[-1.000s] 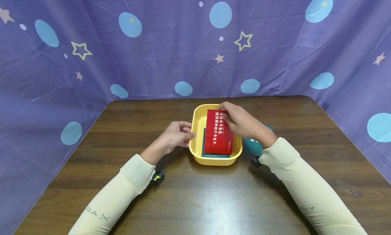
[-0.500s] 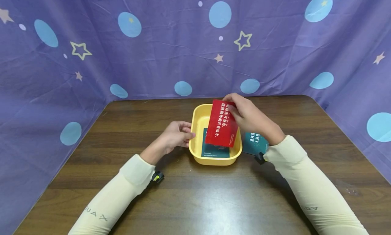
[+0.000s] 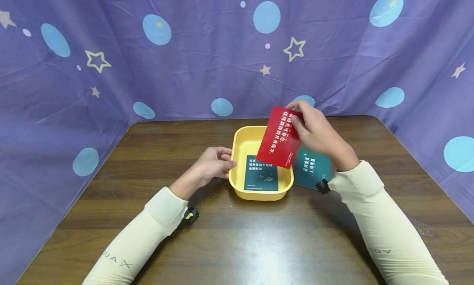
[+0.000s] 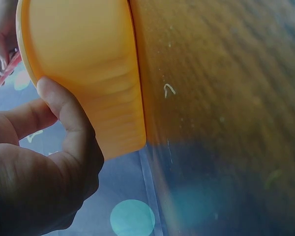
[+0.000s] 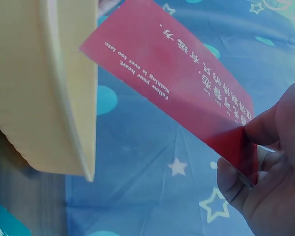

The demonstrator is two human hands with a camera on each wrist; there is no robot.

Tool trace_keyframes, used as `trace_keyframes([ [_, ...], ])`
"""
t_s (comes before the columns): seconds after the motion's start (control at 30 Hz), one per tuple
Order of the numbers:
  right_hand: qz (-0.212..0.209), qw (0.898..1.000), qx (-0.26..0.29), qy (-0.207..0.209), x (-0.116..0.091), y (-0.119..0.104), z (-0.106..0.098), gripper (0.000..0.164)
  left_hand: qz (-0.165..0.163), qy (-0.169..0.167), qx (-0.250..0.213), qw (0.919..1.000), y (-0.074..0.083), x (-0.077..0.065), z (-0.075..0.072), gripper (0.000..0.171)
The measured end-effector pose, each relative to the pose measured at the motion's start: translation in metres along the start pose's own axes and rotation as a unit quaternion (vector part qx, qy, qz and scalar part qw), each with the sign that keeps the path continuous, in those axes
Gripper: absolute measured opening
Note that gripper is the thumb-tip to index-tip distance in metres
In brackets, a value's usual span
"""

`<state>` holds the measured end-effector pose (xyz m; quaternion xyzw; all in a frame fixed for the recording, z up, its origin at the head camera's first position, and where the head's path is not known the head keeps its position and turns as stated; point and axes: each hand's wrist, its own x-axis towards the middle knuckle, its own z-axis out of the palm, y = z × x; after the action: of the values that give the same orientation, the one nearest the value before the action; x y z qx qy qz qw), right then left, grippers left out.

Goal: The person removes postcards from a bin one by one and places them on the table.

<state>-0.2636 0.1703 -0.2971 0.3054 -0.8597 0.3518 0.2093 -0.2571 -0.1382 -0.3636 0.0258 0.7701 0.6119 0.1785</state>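
A red card (image 3: 278, 137) with white writing is pinched at its far right corner between the thumb and fingers of my right hand (image 3: 318, 126). It is raised and tilted over the right side of a yellow plastic tray (image 3: 238, 186); the right wrist view shows the card (image 5: 172, 73) above the tray wall (image 5: 49, 88). My left hand (image 3: 212, 163) grips the tray's left rim, its thumb (image 4: 54, 93) at the edge in the left wrist view. Inside the tray lies a dark green card (image 3: 261, 178) with white print, its upper right corner covered by the red one.
Another dark green card (image 3: 312, 170) lies on the wooden table (image 3: 237, 244) just right of the tray, partly hidden by the right hand. A purple curtain (image 3: 207, 63) with stars and blue dots hangs behind the table and along its sides.
The right hand has lifted the red card up and to the right, from inside the tray to above its right rim. More of both green cards shows. The left hand has stayed put.
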Motion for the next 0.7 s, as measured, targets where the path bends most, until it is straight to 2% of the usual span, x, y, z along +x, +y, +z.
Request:
trace_keyframes([
  [0.4,0.052,0.997,-0.016,0.051,-0.006,0.016,-0.033,0.024,0.007,-0.003,0.003,1.0000,0.000,0.001,-0.001,0.052],
  [0.7,0.127,0.990,-0.006,0.063,-0.012,0.041,-0.048,0.025,-0.001,-0.001,0.005,1.0000,0.000,0.000,0.000,0.052],
])
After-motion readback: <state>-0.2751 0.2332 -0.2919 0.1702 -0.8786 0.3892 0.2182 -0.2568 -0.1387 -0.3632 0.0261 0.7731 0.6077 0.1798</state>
